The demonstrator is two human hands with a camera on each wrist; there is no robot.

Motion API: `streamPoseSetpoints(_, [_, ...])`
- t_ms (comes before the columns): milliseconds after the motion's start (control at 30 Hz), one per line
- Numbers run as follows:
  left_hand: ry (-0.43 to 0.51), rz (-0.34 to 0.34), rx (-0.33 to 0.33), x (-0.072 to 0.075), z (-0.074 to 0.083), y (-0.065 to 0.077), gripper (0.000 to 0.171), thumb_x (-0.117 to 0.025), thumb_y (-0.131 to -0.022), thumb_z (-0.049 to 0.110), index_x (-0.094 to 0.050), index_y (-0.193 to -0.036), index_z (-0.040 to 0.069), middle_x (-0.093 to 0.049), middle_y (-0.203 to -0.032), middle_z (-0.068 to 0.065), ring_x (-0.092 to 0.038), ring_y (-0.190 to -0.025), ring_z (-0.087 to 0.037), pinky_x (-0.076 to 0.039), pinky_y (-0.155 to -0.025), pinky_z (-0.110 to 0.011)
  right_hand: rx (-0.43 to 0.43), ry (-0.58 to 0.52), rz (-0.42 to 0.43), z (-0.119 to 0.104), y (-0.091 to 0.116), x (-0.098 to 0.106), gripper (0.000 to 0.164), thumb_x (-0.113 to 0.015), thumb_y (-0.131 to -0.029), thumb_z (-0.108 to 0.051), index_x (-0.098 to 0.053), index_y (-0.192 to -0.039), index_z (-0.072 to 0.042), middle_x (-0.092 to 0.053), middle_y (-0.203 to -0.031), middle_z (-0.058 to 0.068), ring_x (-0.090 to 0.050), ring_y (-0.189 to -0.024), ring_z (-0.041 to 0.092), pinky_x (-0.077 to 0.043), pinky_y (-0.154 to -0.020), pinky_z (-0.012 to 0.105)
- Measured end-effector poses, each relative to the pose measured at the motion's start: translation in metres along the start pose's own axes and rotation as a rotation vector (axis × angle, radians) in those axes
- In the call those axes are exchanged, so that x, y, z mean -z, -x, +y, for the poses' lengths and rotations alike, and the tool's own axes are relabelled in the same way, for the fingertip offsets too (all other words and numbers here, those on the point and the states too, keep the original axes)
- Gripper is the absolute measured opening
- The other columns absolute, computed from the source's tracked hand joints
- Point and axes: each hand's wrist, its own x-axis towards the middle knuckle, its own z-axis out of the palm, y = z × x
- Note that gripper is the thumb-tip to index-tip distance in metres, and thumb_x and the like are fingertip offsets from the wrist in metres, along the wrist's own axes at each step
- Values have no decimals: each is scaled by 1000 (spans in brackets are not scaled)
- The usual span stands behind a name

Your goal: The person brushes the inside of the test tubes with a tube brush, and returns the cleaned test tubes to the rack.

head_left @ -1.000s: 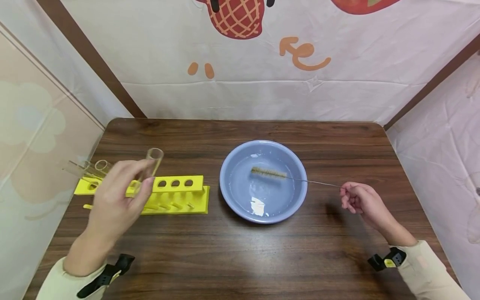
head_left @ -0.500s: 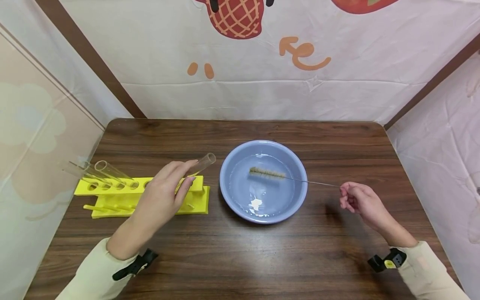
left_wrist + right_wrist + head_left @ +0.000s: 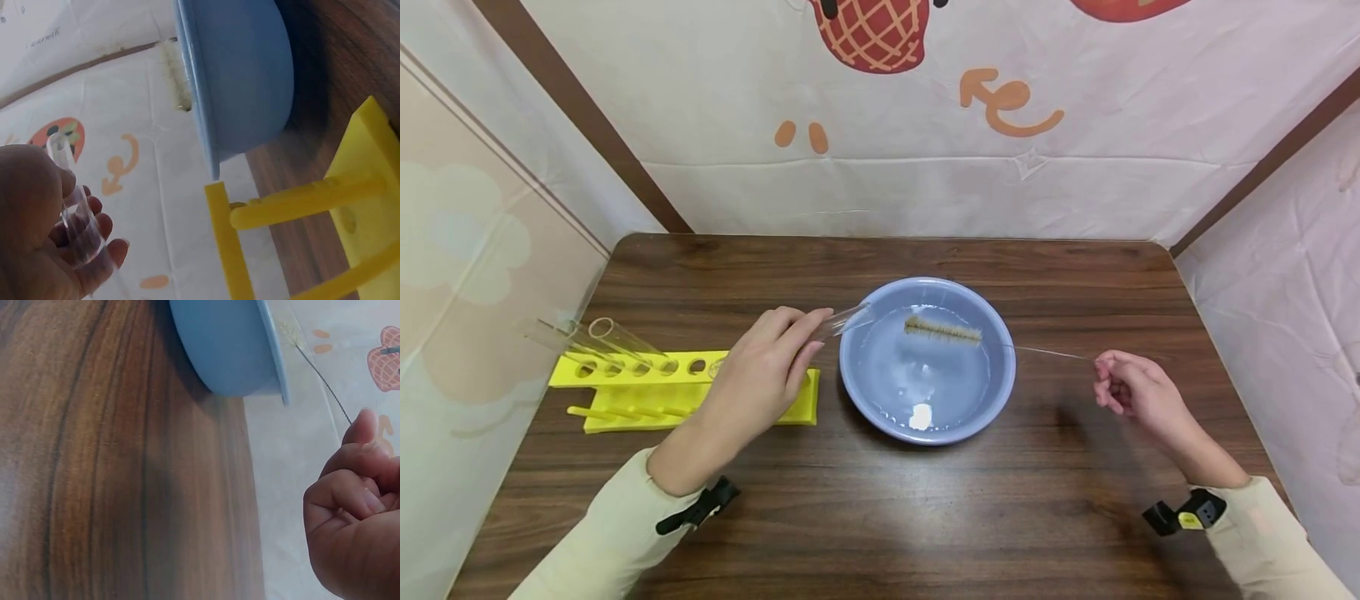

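Observation:
My left hand grips a clear glass test tube, its mouth end pointing right, over the left rim of a blue basin. In the left wrist view the tube lies along the palm, fingers curled around it. My right hand, to the right of the basin, pinches the thin wire handle of a test tube brush. The bristle head is held above the water in the basin. From the right wrist, the twisted wire runs up from the fingertips.
A yellow test tube rack stands left of the basin, partly behind my left hand. Several glass test tubes lean in its left holes. The wooden table ends at the back against a printed cloth.
My left hand has carried the test tube rightward from over the rack to the basin's rim. My right hand has shifted slightly right with the brush, whose bristle head has tilted a little.

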Motion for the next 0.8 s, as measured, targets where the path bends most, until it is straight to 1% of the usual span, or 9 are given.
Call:
streamPoseSetpoints(133, [-35,-16,-25,-2,1,-7,36,-66,-99,9,-62,-135,6,-61,-104,-10,-56,-94,-28,-49,-79,-39,41,-24,1,-3,0,3,33,-29,-110,-7,-55,-91,-6,-60,-70,-1,-44,-52,12,-15,-48,43])
streamPoseSetpoints(267, [-74,-20,-46,-5,0,-14,34,-67,-97,7,-64,-131,6,-61,-102,-11,-56,-90,-29,-49,-75,-39,82,-73,-3,-5,1,5,34,-27,-110,-3,-56,-91,-6,-60,-70,-1,-41,-52,16,-16,-50,40])
streamPoseSetpoints(333, [-90,-26,-51,-7,0,-16,33,-68,-97,7,-64,-130,6,-61,-101,-12,-56,-89,-30,-49,-74,-39,95,-81,-2,-6,2,6,35,-26,-110,-2,-56,-91,-6,-59,-70,-1,-39,-52,18,-17,-50,40])
streamPoseSetpoints(433, [-110,-54,-47,-9,0,-18,31,-66,-98,9,-64,-129,6,-61,-102,-12,-57,-90,-31,-48,-73,-39,108,-76,9,-8,3,6,36,-25,-109,-2,-55,-90,-7,-59,-69,-1,-35,-52,21,-16,-49,40])
streamPoseSetpoints(533, [-124,-94,-31,-12,0,-20,31,-65,-100,11,-64,-130,6,-61,-104,-12,-56,-93,-31,-49,-76,-40,117,-67,14,-9,3,6,36,-24,-109,-2,-54,-89,-7,-58,-68,-1,-32,-52,22,-14,-49,40])
streamPoseSetpoints(633, [-132,-127,-17,-14,1,-21,32,-65,-100,11,-64,-132,7,-61,-105,-12,-56,-96,-31,-49,-81,-42,123,-80,1,-10,2,6,37,-23,-109,-1,-54,-89,-7,-57,-68,-1,-31,-53,23,-14,-48,39])
streamPoseSetpoints(733, [-128,-137,-17,-15,1,-23,31,-64,-100,10,-64,-131,7,-62,-105,-12,-56,-97,-31,-49,-84,-44,132,-101,-17,-11,3,4,37,-23,-109,0,-54,-89,-6,-57,-69,0,-30,-54,24,-16,-47,37])
streamPoseSetpoints(800, [-124,-135,-23,-16,1,-24,31,-64,-100,9,-65,-131,7,-62,-105,-12,-56,-96,-31,-48,-84,-43,137,-111,-27,-12,3,3,37,-23,-109,0,-54,-90,-6,-58,-69,0,-30,-54,24,-17,-47,36])
